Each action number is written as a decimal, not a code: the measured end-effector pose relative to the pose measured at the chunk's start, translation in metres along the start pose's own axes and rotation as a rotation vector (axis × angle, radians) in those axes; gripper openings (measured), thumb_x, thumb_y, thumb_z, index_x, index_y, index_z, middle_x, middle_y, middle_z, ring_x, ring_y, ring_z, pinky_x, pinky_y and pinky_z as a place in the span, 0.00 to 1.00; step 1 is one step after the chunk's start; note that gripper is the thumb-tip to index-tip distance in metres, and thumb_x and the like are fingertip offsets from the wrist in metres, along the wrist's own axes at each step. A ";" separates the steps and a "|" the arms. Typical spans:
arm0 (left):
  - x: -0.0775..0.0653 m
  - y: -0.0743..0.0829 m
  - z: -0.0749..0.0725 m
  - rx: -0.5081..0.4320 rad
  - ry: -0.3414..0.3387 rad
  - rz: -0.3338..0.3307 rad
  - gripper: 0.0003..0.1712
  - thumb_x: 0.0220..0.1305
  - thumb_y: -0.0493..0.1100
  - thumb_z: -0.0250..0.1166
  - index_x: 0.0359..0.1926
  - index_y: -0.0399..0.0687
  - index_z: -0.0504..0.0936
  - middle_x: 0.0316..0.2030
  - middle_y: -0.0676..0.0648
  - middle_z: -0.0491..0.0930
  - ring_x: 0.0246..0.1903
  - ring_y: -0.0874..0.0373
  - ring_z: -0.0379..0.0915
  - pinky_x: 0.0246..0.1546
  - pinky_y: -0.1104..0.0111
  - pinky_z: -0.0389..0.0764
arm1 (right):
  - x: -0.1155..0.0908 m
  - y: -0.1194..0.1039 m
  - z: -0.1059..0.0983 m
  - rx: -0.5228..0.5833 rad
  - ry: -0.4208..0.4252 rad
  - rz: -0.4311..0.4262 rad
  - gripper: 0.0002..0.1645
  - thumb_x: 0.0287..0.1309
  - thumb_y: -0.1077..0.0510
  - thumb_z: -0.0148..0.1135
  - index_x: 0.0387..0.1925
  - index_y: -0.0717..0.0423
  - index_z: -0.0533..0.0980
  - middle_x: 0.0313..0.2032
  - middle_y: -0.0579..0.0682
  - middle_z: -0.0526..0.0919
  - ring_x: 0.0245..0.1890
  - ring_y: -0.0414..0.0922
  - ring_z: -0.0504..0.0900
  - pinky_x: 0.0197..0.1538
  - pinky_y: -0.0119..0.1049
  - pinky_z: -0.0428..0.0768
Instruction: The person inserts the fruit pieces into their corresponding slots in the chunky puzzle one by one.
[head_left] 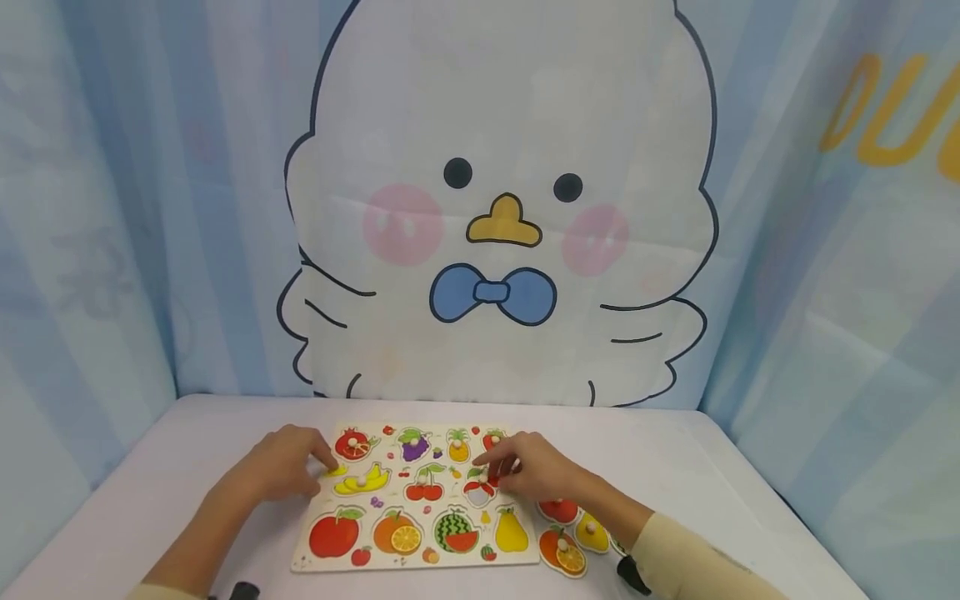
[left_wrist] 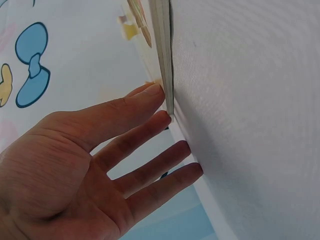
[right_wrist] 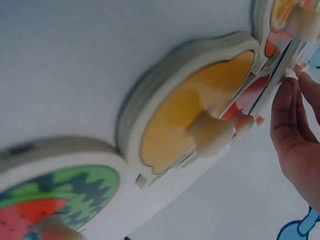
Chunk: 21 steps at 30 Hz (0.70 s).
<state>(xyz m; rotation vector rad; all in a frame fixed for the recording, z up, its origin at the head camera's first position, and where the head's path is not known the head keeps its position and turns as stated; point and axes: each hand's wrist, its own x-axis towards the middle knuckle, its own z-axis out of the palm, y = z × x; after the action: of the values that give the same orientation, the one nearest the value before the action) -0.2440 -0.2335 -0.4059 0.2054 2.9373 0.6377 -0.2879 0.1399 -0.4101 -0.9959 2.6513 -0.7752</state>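
A fruit puzzle board [head_left: 420, 560] lies on the white table. My left hand [head_left: 285, 458] touches its left edge beside the yellow bananas [head_left: 363, 481]; in the left wrist view the thumb and index fingertips are at the board's edge [left_wrist: 165, 55], the other fingers extended. My right hand [head_left: 536, 467] is over the board's right side, fingertips at a red-and-white fruit piece [head_left: 478, 494]. In the right wrist view this hand [right_wrist: 300, 145] pinches a small pale knob. Knobbed pieces, including pomegranate [head_left: 352, 445], grapes [head_left: 413, 447] and pineapple [head_left: 458, 448], sit in the upper rows.
Right of the board lie loose knobbed pieces: an orange [head_left: 561, 553], a yellow pear [head_left: 592, 533] and a red fruit [head_left: 558, 510] partly under my right forearm. A watermelon piece [right_wrist: 85, 195] shows in the right wrist view. A cartoon-bird curtain [head_left: 510, 358] hangs behind the table.
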 end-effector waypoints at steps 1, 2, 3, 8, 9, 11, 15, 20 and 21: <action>0.000 0.000 0.000 0.001 0.000 0.001 0.17 0.42 0.38 0.78 0.37 0.56 0.88 0.43 0.49 0.81 0.50 0.44 0.72 0.50 0.45 0.76 | -0.003 0.001 -0.002 0.008 0.008 0.006 0.22 0.55 0.66 0.65 0.51 0.45 0.81 0.35 0.40 0.83 0.35 0.35 0.78 0.40 0.26 0.80; 0.000 0.000 0.000 0.002 0.001 0.003 0.17 0.42 0.38 0.78 0.37 0.55 0.87 0.43 0.48 0.81 0.50 0.44 0.72 0.50 0.46 0.76 | -0.006 0.003 -0.004 0.014 0.025 0.014 0.22 0.55 0.65 0.65 0.52 0.45 0.81 0.36 0.41 0.83 0.35 0.35 0.79 0.40 0.27 0.80; 0.000 0.000 0.000 0.002 0.000 0.003 0.17 0.42 0.38 0.78 0.37 0.55 0.87 0.44 0.48 0.81 0.50 0.44 0.72 0.50 0.46 0.76 | -0.010 0.005 -0.006 0.016 0.044 0.029 0.22 0.56 0.64 0.65 0.52 0.45 0.80 0.36 0.41 0.83 0.35 0.36 0.79 0.40 0.27 0.80; -0.002 0.001 -0.001 0.007 0.009 0.004 0.16 0.43 0.38 0.77 0.37 0.55 0.87 0.44 0.48 0.81 0.51 0.43 0.71 0.50 0.44 0.75 | -0.026 0.009 -0.016 -0.028 0.124 0.120 0.19 0.55 0.60 0.67 0.49 0.45 0.81 0.35 0.41 0.81 0.34 0.40 0.78 0.37 0.27 0.80; -0.002 0.001 -0.002 0.008 0.010 0.005 0.16 0.43 0.38 0.77 0.37 0.55 0.87 0.44 0.48 0.81 0.51 0.42 0.71 0.51 0.44 0.75 | -0.029 0.009 -0.017 -0.032 0.126 0.142 0.18 0.55 0.60 0.68 0.49 0.44 0.81 0.35 0.41 0.81 0.34 0.41 0.77 0.36 0.27 0.80; -0.003 0.001 -0.003 0.008 0.013 0.006 0.17 0.43 0.38 0.77 0.37 0.54 0.88 0.44 0.47 0.81 0.51 0.41 0.71 0.51 0.44 0.74 | -0.035 0.011 -0.019 -0.028 0.120 0.182 0.18 0.54 0.59 0.69 0.48 0.45 0.82 0.34 0.41 0.80 0.34 0.42 0.76 0.34 0.28 0.80; -0.003 0.001 -0.003 0.003 0.012 0.009 0.17 0.43 0.37 0.77 0.37 0.54 0.88 0.43 0.47 0.81 0.51 0.41 0.71 0.51 0.44 0.74 | -0.046 0.014 -0.020 -0.019 0.092 0.233 0.19 0.51 0.57 0.71 0.47 0.45 0.81 0.34 0.43 0.79 0.34 0.44 0.75 0.30 0.29 0.80; -0.002 0.002 -0.003 0.000 0.000 0.013 0.16 0.43 0.37 0.77 0.37 0.54 0.88 0.43 0.48 0.81 0.50 0.43 0.71 0.50 0.44 0.75 | -0.056 0.015 -0.018 -0.034 0.056 0.286 0.19 0.48 0.56 0.74 0.43 0.46 0.79 0.33 0.45 0.77 0.32 0.44 0.74 0.30 0.30 0.79; -0.002 0.002 -0.002 0.001 -0.002 0.014 0.16 0.43 0.38 0.77 0.37 0.54 0.88 0.43 0.48 0.81 0.50 0.43 0.71 0.50 0.44 0.75 | -0.058 0.016 -0.018 -0.038 0.048 0.297 0.18 0.47 0.56 0.74 0.42 0.47 0.79 0.32 0.45 0.76 0.32 0.44 0.73 0.29 0.30 0.79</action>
<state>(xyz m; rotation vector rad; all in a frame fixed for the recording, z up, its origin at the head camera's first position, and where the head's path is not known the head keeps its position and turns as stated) -0.2421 -0.2326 -0.4025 0.2261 2.9373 0.6374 -0.2598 0.1953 -0.4034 -0.5759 2.7748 -0.6914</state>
